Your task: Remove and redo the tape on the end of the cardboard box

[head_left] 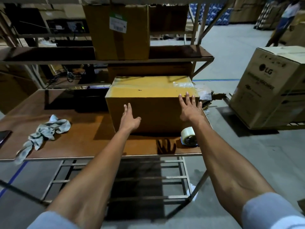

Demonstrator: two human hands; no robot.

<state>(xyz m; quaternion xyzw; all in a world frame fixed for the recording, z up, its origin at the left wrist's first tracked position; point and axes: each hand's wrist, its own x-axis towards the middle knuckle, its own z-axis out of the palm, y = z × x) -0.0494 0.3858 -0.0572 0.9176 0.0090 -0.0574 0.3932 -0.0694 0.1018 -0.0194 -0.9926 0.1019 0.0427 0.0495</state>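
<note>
A closed brown cardboard box (153, 90) stands on the wooden table (82, 142), with clear tape along its top seam and crumpled at its right end (183, 84). My left hand (129, 118) is open, fingers apart, in front of the box's near face. Spread open, my right hand (189, 108) reaches up to the box's near top right edge; I cannot tell if it touches. A roll of clear tape (188, 135) lies on the table just right of the box's near corner, under my right forearm.
A crumpled grey cloth (44, 131) lies on the table's left, and a dark phone (4, 136) is at the far left edge. Shelving behind holds a taller box (118, 30). A large LG carton (270, 86) stands on the floor to the right. A person stands far right.
</note>
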